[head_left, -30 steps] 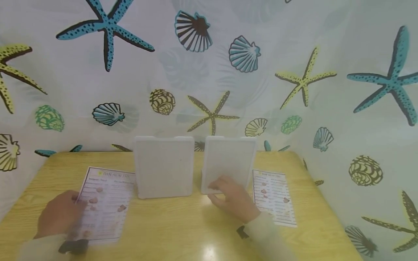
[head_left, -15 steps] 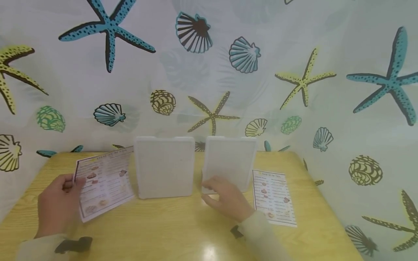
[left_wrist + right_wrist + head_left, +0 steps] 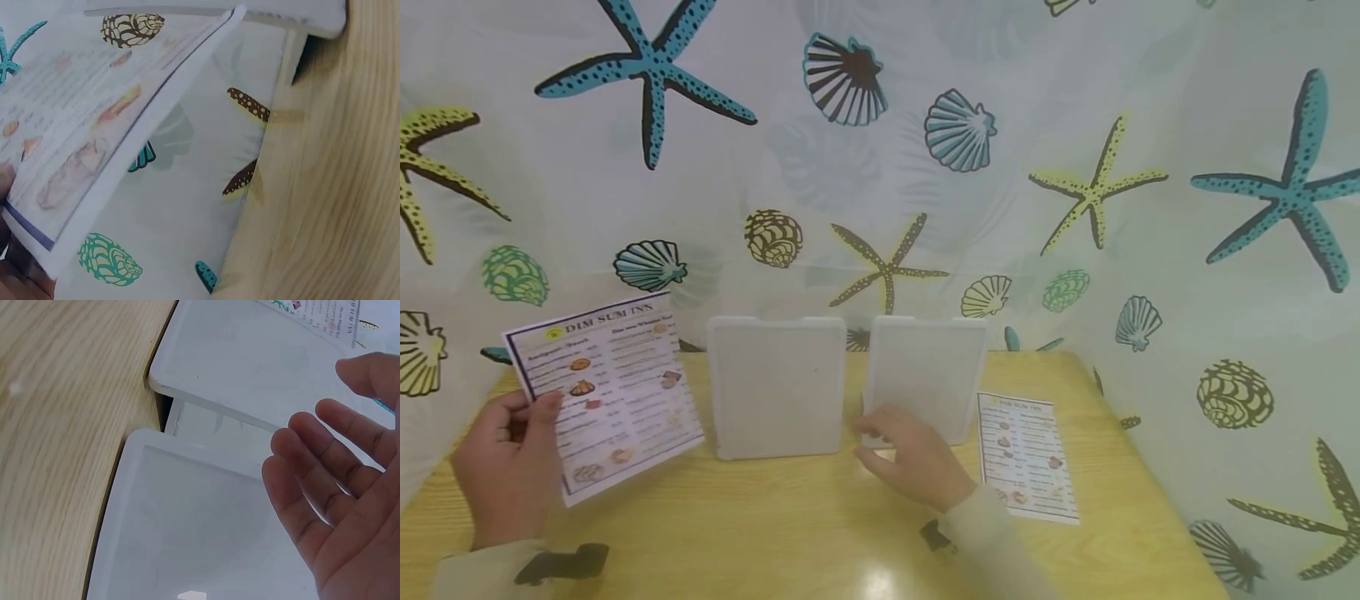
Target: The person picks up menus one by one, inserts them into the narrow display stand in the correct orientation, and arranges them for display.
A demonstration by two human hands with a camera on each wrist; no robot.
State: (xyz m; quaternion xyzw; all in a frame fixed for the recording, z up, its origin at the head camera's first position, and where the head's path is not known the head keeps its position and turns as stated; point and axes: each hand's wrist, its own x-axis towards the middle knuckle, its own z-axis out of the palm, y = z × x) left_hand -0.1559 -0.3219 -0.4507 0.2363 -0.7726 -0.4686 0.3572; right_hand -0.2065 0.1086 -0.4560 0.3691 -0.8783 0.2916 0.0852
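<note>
A printed menu sheet headed "DIM SUM INN" (image 3: 625,383) is lifted off the table at the left, its face toward the head camera. My left hand (image 3: 512,462) pinches its left edge, thumb in front and fingers behind. In the left wrist view the menu (image 3: 81,144) slants across with its dark border along one edge. My right hand (image 3: 913,458) hovers in front of the right white stand (image 3: 928,367), holding nothing. The right wrist view shows that hand (image 3: 344,487) with fingers loosely bent and apart, over the white panel (image 3: 194,525).
A second white stand (image 3: 777,387) stands upright left of the first, with a narrow gap between. Another menu (image 3: 1030,458) lies flat on the wooden table (image 3: 760,533) at the right. A curtain with starfish and shells (image 3: 887,167) hangs behind the table.
My left hand has raised the menu from the table and tilted it upright, moving left, clear of the left stand. My right hand has shifted slightly left.
</note>
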